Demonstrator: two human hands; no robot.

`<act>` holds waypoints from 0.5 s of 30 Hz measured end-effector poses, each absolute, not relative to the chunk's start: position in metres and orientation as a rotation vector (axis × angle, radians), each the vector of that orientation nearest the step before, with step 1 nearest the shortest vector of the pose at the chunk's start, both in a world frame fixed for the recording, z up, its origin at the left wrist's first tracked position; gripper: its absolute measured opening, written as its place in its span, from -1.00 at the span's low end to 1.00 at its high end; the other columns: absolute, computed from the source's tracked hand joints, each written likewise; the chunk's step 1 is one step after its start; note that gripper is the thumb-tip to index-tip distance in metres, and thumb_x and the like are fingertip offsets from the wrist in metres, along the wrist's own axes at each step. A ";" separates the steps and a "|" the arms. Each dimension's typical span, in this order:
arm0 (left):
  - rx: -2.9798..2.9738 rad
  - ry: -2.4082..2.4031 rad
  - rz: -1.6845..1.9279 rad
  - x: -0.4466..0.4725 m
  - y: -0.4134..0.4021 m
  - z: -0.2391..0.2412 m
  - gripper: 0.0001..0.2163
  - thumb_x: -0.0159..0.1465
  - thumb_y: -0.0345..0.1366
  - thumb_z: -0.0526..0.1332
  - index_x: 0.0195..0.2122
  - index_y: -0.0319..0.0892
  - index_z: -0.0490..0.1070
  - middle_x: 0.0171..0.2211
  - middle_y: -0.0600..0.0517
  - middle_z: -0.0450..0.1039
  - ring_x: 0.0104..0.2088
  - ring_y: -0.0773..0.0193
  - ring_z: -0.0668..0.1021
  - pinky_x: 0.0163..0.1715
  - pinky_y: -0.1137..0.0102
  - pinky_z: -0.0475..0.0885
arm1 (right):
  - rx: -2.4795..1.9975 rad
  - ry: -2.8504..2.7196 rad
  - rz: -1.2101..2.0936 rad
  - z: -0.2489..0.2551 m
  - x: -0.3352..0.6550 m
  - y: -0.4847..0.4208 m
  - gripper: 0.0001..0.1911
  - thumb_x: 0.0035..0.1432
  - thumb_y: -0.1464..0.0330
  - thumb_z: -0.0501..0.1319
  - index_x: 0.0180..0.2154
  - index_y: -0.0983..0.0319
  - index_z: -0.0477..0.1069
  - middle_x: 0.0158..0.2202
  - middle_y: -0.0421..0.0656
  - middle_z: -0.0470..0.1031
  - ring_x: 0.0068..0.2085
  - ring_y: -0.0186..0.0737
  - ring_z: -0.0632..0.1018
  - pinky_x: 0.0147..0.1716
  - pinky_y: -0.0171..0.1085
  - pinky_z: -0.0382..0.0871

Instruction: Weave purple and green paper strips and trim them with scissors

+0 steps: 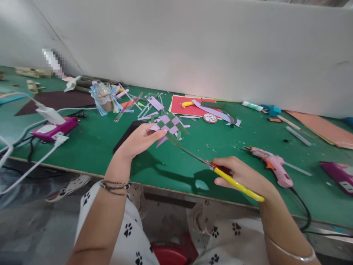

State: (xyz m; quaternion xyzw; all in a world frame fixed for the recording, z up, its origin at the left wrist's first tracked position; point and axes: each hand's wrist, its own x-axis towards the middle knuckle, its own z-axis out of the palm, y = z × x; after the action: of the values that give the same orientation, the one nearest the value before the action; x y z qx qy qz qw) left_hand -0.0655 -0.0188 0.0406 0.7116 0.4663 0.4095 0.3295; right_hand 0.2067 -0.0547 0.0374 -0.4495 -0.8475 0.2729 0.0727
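Note:
A small woven piece of purple and green paper strips point(168, 123) is pinched in my left hand point(143, 139), thumb on top. Strip ends stick out around its checkered middle. My right hand point(239, 175) is closed around scissors point(234, 183) with yellow and red handles. Their blades point left, and the tips are at a green strip end on the lower right of the weave. Whether the blades touch that strip I cannot tell. Behind the weave lie loose purple paper strips point(156, 103) and offcuts. A dark flat object point(125, 137) sits partly under my left hand.
A pink glue gun point(271, 163) rests on the green table point(171, 173) at right, its cord hanging over the edge. Red paper point(179, 104) with a yellow-handled cutter point(187, 104) lies at the back. A purple power strip point(55, 129) with white cables stands left.

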 end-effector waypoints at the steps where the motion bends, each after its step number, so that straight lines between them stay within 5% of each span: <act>1: 1.832 1.240 1.093 -0.064 -0.019 0.041 -0.70 0.11 -0.17 0.11 -0.70 -0.19 0.26 -0.69 0.14 0.24 -0.64 0.45 0.27 -0.60 0.54 0.22 | -1.343 -2.539 0.830 0.037 0.207 -0.054 -0.36 -0.07 -0.25 -0.07 -0.57 0.23 0.09 -0.61 -0.32 0.03 -0.56 -0.40 0.07 -0.59 -0.38 -0.06; 15: 1.631 1.345 1.333 -0.062 -0.015 0.035 -0.75 0.01 -0.19 0.19 -0.71 -0.20 0.28 -0.71 0.16 0.21 -0.66 0.46 0.22 -0.65 0.52 0.11 | -1.059 -2.407 1.038 0.035 0.216 -0.049 -0.37 0.00 -0.24 -0.17 -0.53 0.21 0.05 -0.58 -0.28 0.09 -0.56 -0.38 0.15 -0.59 -0.35 0.05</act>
State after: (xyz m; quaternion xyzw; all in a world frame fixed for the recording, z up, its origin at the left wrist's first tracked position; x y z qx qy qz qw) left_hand -0.0616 -0.0146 0.0350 0.6194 0.5104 0.5062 0.3155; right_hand 0.2157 -0.0495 0.0346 -0.3701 -0.8409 0.3625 0.1566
